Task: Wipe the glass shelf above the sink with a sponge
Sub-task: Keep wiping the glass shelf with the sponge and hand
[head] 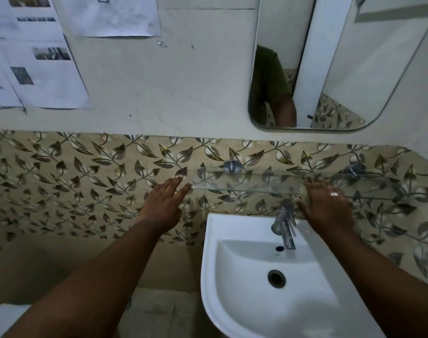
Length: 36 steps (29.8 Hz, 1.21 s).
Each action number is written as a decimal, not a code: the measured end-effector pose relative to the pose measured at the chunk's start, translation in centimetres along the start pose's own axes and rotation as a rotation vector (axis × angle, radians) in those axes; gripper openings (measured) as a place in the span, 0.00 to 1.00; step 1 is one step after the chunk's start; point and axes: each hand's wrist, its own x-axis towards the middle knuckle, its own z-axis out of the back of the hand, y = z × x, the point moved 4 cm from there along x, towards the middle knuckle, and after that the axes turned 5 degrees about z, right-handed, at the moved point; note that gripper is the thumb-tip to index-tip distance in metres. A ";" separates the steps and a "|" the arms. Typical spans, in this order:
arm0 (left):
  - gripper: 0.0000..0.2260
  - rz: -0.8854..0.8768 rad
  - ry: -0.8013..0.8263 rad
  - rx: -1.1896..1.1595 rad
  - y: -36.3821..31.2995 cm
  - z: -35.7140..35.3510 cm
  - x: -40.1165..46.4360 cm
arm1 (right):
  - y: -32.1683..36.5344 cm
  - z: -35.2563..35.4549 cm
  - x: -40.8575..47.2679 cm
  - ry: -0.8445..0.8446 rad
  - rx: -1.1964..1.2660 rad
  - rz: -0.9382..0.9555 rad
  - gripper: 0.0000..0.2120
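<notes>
Two hands are reaching up to the glass shelf (247, 179), which is sticking out from the leafy tiled wall (61, 181) above the white sink (269, 276). The shelf is lying long from left to right, held by metal pegs (231, 165). The right hand (326, 203) is pressing flat on the right part of the glass, fingers spread. A bit of something pale is showing at its left edge, maybe the sponge, but I cannot tell for sure. The left hand (163, 203) is open and holding nothing. Its fingertips (189, 184) are just touching the shelf's left end, as if keeping it steady. So the right hand is the nearer one for wiping, and most of the bare glass is lying to its left. I think the wipe should go sideways along the long way. Papers (37, 57) are hanging on the wall, but their writing is too blurry to read. No brand is showing on the tap (285, 225).
</notes>
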 end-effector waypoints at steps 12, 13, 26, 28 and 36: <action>0.37 0.129 -0.025 -0.116 -0.6 0.4 0.1 | 10.0 0.0 2.3 0.061 0.062 -0.161 0.46; 0.34 0.184 -0.018 -0.194 -0.5 0.3 0.1 | 11.8 0.0 2.7 0.063 0.080 -0.130 0.47; 0.17 0.881 0.380 -1.871 -2.6 0.6 -0.3 | 27.2 0.1 6.8 0.260 0.106 0.350 0.52; 0.14 0.940 0.355 -1.980 -2.4 0.2 -0.4 | 28.8 0.6 7.2 0.268 0.090 0.430 0.49; 0.30 0.891 0.428 -2.010 -2.1 -0.2 0.3 | 23.0 1.2 5.8 0.193 0.094 0.499 0.44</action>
